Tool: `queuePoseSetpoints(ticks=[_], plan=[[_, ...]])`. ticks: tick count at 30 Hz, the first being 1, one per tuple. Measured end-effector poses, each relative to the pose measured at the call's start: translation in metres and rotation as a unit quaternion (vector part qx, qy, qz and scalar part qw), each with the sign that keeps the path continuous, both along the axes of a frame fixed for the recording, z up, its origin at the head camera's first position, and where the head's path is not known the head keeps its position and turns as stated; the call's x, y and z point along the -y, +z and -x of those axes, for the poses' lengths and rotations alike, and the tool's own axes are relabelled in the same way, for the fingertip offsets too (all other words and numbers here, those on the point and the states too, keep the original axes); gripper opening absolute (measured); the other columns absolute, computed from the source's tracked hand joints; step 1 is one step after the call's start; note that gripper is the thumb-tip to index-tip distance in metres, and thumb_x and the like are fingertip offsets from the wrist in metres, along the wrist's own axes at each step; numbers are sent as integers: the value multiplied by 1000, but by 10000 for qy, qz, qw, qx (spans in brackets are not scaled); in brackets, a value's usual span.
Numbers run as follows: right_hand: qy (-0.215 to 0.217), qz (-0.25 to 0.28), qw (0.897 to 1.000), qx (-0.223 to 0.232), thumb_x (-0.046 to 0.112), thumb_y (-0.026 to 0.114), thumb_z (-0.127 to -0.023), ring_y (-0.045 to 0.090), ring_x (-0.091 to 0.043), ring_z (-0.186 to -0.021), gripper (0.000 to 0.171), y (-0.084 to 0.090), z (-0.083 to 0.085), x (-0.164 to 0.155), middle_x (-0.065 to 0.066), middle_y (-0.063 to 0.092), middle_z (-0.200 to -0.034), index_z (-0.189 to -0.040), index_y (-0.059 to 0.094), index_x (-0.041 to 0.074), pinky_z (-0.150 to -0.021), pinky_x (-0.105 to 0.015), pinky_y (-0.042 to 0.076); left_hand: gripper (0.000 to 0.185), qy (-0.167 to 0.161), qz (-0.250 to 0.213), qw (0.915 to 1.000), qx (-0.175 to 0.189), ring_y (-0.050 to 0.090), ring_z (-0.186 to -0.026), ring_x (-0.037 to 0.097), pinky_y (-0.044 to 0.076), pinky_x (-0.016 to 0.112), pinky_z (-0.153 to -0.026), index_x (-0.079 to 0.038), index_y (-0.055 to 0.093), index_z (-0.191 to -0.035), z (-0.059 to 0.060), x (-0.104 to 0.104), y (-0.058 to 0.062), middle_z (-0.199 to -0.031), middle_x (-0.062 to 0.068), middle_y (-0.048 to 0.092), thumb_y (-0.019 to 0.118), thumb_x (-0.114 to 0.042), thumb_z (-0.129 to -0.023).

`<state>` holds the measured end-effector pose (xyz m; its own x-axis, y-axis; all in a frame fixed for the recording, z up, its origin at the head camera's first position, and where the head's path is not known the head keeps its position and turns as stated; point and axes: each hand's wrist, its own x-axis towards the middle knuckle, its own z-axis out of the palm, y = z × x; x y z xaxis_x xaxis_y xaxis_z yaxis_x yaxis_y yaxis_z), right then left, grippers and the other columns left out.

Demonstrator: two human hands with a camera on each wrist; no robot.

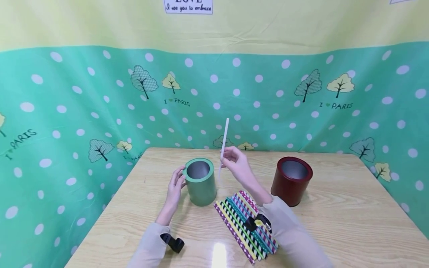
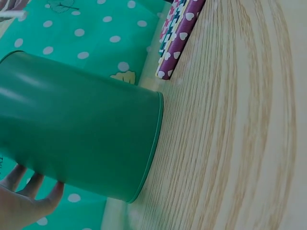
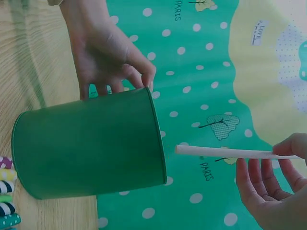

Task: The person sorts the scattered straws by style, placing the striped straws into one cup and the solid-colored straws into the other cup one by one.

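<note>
A green cylindrical can (image 1: 202, 190) stands upright on the table, its mouth facing up. My left hand (image 1: 175, 186) is at its left side, with fingertips touching the wall and the rim. Between thumb and fingers, my right hand (image 1: 238, 167) pinches a white paper straw (image 1: 225, 136) just right of the can. The straw is held nearly upright; in the right wrist view its lower end (image 3: 184, 149) is beyond the can's rim, outside the opening. Beneath my right forearm lies a row of patterned paper straws (image 1: 234, 219), partly hidden by the sleeve and wrist camera.
A dark red can (image 1: 289, 186) stands upright to the right, behind my right forearm. The wooden table (image 1: 352, 208) reaches back to a green and yellow curtain (image 1: 261, 93) with white dots and trees.
</note>
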<state>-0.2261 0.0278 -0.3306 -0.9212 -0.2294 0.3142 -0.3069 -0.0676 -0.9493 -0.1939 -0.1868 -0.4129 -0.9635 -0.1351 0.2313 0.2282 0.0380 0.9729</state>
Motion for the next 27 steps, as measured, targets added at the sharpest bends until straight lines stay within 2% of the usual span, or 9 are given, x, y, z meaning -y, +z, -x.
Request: queuePoseSetpoints(ticks=[3, 7, 14, 17, 21, 27], plan=[[-62, 243, 9997, -21, -4, 55, -81, 56, -26, -82, 21, 2, 0, 5, -21, 55, -94, -103, 53, -5, -74, -33, 50, 38, -19, -14, 10000, 12, 36, -118, 31, 33, 47, -93, 1, 33, -131, 1, 1, -2, -133, 21, 36, 35, -7, -94], [-57, 495, 9988, -21, -3, 55, -82, 57, -27, -84, 21, 1, 1, 11, -20, 55, -95, -103, 53, -5, -75, -32, 50, 38, -61, -74, 9999, 36, 36, -119, 29, 33, 46, -93, -1, 33, -131, 5, 4, -8, -133, 20, 36, 36, -8, -95], [-49, 369, 9993, -65, -1, 56, -83, 58, -27, -86, 20, -8, 5, 24, -19, 58, -94, -102, 55, -5, -76, -29, 50, 37, 14, -169, 9998, 90, 41, -113, 14, 34, 43, -92, -7, 36, -131, 11, 8, -23, -132, 15, 39, 38, -14, -95], [-47, 144, 9999, -74, 0, 56, -83, 57, -29, -88, 21, -8, 4, 26, -22, 59, -95, -103, 56, -6, -76, -28, 49, 37, 4, -140, 9999, 95, 42, -112, 14, 34, 43, -92, -6, 36, -131, 7, 7, -20, -132, 16, 39, 38, -12, -95], [-43, -330, 9993, -140, 4, 56, -84, 57, -28, -89, 23, -9, 9, 26, -22, 60, -98, -105, 57, -4, -76, -27, 49, 37, -17, -69, 10000, 51, 38, -117, 26, 33, 46, -93, -2, 34, -131, 3, 3, -8, -132, 20, 37, 35, -8, -95], [-255, -988, 9944, -289, 6, 57, -83, 58, -23, -90, 27, -16, 17, 11, -14, 62, -100, -110, 58, 2, -76, -28, 49, 37, -22, -43, 10000, -34, 37, -117, 30, 32, 47, -92, 1, 32, -131, 5, 2, -3, -132, 22, 37, 35, -7, -94]])
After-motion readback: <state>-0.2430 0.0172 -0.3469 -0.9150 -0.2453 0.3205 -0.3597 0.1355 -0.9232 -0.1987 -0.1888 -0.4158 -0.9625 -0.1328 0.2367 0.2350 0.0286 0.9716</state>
